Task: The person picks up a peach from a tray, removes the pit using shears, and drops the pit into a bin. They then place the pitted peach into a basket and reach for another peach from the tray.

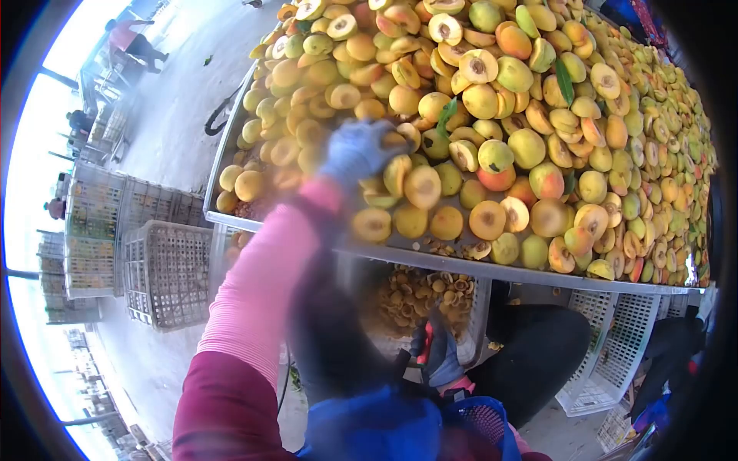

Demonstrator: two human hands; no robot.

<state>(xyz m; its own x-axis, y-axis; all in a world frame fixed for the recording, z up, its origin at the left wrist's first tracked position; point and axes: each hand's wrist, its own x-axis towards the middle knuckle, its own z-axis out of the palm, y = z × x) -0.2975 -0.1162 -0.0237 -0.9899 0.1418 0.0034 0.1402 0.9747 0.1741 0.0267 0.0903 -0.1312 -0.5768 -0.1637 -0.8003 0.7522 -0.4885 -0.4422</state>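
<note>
Blurred by motion, my left hand (357, 150) in a blue-grey glove is over the heap of yellow peaches (530, 146), its fingertips at a peach half (407, 137). Whether the fingers grip it I cannot tell. Many peaches are cut open, with brown hollows showing. Low in front of my body, my right hand (444, 357), in a dark grey glove, is closed on a tool with a red and black handle (425, 342); its working end is not clear. Under the table edge beside it, a crate (475, 307) holds brown pit pieces and scraps.
The metal table (461, 265) has a raised rim along my side. Plastic crates (169, 273) are stacked at left, and a white crate (600, 353) stands beneath the table at right. My knee (538, 353) is near the scrap crate. Another person (131, 38) is far back left.
</note>
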